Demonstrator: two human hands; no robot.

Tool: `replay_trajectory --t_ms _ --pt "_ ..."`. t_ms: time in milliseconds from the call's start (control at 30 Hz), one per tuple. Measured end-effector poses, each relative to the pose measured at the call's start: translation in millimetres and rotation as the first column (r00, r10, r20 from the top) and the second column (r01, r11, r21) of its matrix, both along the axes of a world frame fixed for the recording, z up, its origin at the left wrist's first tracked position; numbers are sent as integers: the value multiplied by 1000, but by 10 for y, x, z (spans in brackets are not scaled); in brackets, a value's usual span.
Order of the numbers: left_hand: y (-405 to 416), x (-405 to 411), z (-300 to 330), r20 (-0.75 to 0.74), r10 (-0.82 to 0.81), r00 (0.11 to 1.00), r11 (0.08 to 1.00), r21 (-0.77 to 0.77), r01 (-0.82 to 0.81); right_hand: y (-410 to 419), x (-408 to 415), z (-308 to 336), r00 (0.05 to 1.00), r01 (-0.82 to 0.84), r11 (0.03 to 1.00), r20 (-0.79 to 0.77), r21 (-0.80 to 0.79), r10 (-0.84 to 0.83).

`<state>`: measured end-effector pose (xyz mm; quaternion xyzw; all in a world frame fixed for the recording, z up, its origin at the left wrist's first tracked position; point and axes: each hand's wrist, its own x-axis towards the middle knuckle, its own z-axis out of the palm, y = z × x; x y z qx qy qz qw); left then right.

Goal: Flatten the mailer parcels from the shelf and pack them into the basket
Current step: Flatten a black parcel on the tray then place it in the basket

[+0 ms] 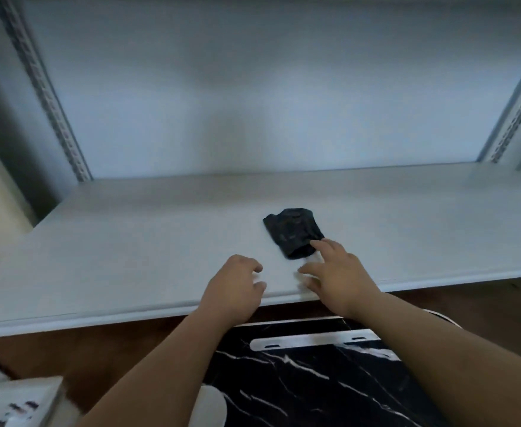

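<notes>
A small crumpled black mailer parcel lies on the pale grey shelf board, right of centre. My right hand is spread just in front of it, fingers extended, with the index fingertip touching the parcel's near right corner. My left hand hovers over the shelf's front edge to the left of the parcel, fingers loosely curled and holding nothing. Below the shelf, a black marble-patterned container with a white slotted strip shows between my forearms; I cannot tell whether it is the basket.
The shelf has a pale back wall and slotted metal uprights at the left and right. A brown floor lies under the shelf. A white object with dark marks sits at the bottom left corner.
</notes>
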<state>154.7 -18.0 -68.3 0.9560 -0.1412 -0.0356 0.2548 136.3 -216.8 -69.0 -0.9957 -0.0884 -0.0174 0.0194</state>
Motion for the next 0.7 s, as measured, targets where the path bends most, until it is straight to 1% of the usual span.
replay_trajectory --t_ms 100,233,300,333,367,400,433,467,500,567,600,633,700 --pt "-83 168 -174 28 21 999 999 -25 -20 78 279 -161 997 -58 998 -52 6 59" --pt "-62 319 -329 15 23 1000 1000 11 -23 150 546 -347 996 13 998 -90 -65 -18" --pt "-43 353 -331 10 44 999 998 -39 -43 148 593 -375 998 23 998 -54 -65 -27" --pt "-42 344 -308 8 64 998 994 -85 -63 144 582 -365 1000 18 1000 -15 -10 -18" --pt "-42 330 -279 -3 91 996 986 -141 -90 136 557 -335 999 -2 997 49 82 -2" --pt "-40 313 -244 -23 130 991 971 -198 -132 129 518 -271 994 -12 975 111 223 -13" --pt "-30 294 -213 -52 174 983 947 -265 -181 126 465 -172 986 -6 925 154 379 -57" --pt "-18 258 -170 -83 212 974 912 -340 -227 122 413 -73 978 7 848 172 530 -115" --pt "-8 214 -126 -120 242 963 870 -413 -270 110 362 28 973 19 765 163 644 -162" --pt "-2 57 -28 -240 291 926 756 -535 -377 71 226 192 969 50 623 112 780 -219" --pt "1 -41 28 -314 297 902 694 -577 -430 53 148 253 970 65 536 73 842 -233" --pt "-1 -147 74 -394 284 874 636 -604 -480 43 49 309 972 86 427 18 900 -233" --pt "-22 -382 135 -550 230 803 553 -605 -573 39 -169 352 972 158 208 -115 965 -206"
